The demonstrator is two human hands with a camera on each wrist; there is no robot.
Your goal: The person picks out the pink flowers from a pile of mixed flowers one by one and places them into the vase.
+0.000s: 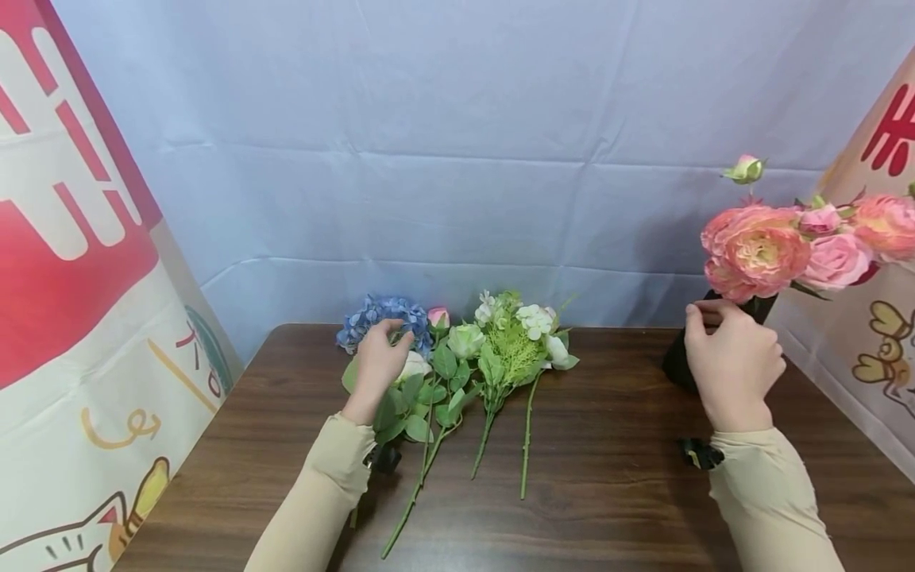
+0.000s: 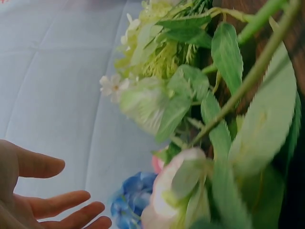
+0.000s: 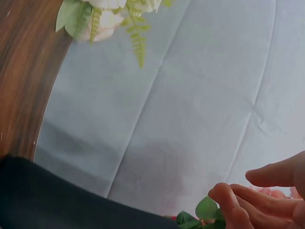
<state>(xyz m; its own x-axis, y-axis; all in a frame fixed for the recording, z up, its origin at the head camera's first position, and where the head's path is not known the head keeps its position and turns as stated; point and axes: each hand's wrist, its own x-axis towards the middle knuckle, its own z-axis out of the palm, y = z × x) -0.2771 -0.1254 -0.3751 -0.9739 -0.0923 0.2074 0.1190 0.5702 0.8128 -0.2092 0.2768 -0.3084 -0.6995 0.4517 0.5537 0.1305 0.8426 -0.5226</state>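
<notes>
My left hand [image 1: 379, 361] hovers over the left side of a row of artificial flowers, its fingers apart and holding nothing. Just behind it is a blue hydrangea [image 1: 368, 318]; a pale rose [image 2: 164, 183] lies beside it, partly covered by the hand in the head view. My right hand [image 1: 736, 365], fingers loosely bent and empty, is in front of a black vase [image 1: 679, 364]. In the right wrist view a gap shows between thumb and fingers [image 3: 224, 195]. Coral-pink peonies [image 1: 758, 250] and pink roses [image 1: 836, 260] stand in the vase, leaning right.
On the brown wooden table [image 1: 593, 461], a green-white rose [image 1: 466, 340], a leafy green bunch [image 1: 511, 349] and a white flower [image 1: 557, 349] lie with stems toward the front. A pale blue cloth [image 1: 465, 199] hangs behind; printed curtains [image 1: 86, 334] flank both sides.
</notes>
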